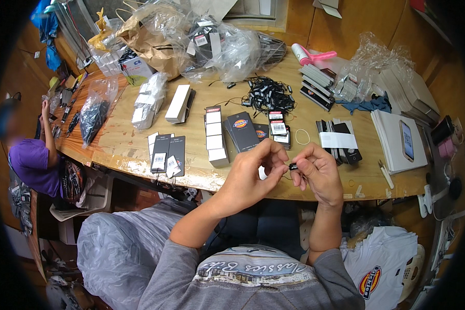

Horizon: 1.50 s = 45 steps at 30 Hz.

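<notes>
Above the table's near edge, my left hand (pixel 258 168) and my right hand (pixel 319 174) come together. Thumb and fingers of the right pinch a small black plastic tag fastener (pixel 293 166) with white marking. My left hand's fingertips are pinched close beside it; whatever they grip, perhaps its thin cord, is too small to make out. Just beyond lie black hang tags (pixel 241 132), a stack of white-and-red labels (pixel 277 127) and a bundle of black tags in a white paper band (pixel 338 139). A heap of black corded fasteners (pixel 268 95) sits farther back.
Left of my hands are a long label stack (pixel 215 137) and black tags with stickers (pixel 163 155). Plastic bags (pixel 237 51) crowd the back. At right lie a phone (pixel 407 140) on white sheets and a small cutter (pixel 386 174). Another person (pixel 36 160) sits far left.
</notes>
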Each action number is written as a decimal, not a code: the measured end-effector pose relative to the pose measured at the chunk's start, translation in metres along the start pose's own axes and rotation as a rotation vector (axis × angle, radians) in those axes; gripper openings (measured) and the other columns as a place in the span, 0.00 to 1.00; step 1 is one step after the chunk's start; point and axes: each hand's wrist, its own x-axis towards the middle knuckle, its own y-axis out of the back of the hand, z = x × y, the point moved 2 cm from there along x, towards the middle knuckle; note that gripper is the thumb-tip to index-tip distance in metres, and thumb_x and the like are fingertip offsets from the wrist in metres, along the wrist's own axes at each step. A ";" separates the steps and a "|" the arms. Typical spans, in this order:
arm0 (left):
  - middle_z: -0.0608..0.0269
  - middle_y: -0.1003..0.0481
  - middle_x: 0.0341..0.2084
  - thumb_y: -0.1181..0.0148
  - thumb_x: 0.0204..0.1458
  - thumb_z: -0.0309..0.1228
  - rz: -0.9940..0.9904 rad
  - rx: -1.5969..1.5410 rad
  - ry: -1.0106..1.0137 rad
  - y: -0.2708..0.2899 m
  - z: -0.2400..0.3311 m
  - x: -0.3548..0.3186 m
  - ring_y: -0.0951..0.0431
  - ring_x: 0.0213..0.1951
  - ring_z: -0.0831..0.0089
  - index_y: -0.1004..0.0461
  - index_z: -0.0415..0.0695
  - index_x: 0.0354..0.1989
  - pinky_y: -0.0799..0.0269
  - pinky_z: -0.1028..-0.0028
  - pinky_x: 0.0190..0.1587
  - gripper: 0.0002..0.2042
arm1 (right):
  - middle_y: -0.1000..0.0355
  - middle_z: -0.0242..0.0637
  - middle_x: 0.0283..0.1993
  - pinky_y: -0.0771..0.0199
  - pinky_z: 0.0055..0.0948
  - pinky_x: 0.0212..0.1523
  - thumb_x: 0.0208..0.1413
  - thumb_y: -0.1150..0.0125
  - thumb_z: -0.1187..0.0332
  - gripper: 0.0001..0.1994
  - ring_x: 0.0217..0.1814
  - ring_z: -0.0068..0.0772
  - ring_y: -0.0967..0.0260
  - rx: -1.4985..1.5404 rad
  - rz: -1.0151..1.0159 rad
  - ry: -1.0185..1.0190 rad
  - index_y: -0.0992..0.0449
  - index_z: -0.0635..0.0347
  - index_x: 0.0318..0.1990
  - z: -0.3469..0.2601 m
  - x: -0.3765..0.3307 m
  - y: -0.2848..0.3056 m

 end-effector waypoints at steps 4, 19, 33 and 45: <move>0.64 0.33 0.24 0.43 0.39 0.17 -0.041 -0.326 0.080 0.003 -0.005 0.003 0.31 0.28 0.80 0.41 0.38 0.35 0.35 0.82 0.31 0.16 | 0.35 0.33 0.19 0.43 0.11 0.16 0.51 0.51 0.71 0.05 0.17 0.15 0.40 -0.008 -0.021 0.009 0.36 0.64 0.31 0.000 0.000 -0.001; 0.64 0.35 0.31 0.37 0.36 0.26 -0.019 -0.345 -0.063 0.012 -0.025 -0.004 0.33 0.35 0.76 0.43 0.42 0.39 0.37 0.76 0.39 0.23 | 0.35 0.33 0.19 0.43 0.10 0.15 0.51 0.51 0.74 0.03 0.17 0.15 0.40 0.023 -0.112 0.030 0.36 0.64 0.31 0.002 0.002 -0.024; 0.57 0.29 0.25 0.43 0.39 0.23 -0.228 -0.023 -0.057 0.113 -0.007 -0.070 0.29 0.31 0.69 0.28 0.36 0.30 0.35 0.74 0.35 0.08 | 0.32 0.34 0.23 0.38 0.16 0.23 0.46 0.45 0.75 0.04 0.21 0.18 0.37 -0.263 -0.388 0.181 0.30 0.65 0.30 -0.003 0.017 -0.096; 0.59 0.33 0.31 0.50 0.30 0.10 0.316 0.896 0.149 0.234 -0.080 -0.115 0.33 0.39 0.63 0.31 0.38 0.26 0.37 0.72 0.41 0.12 | 0.31 0.41 0.29 0.33 0.31 0.35 0.43 0.47 0.75 0.06 0.31 0.37 0.32 -0.759 -0.578 0.468 0.29 0.63 0.31 0.083 0.044 -0.135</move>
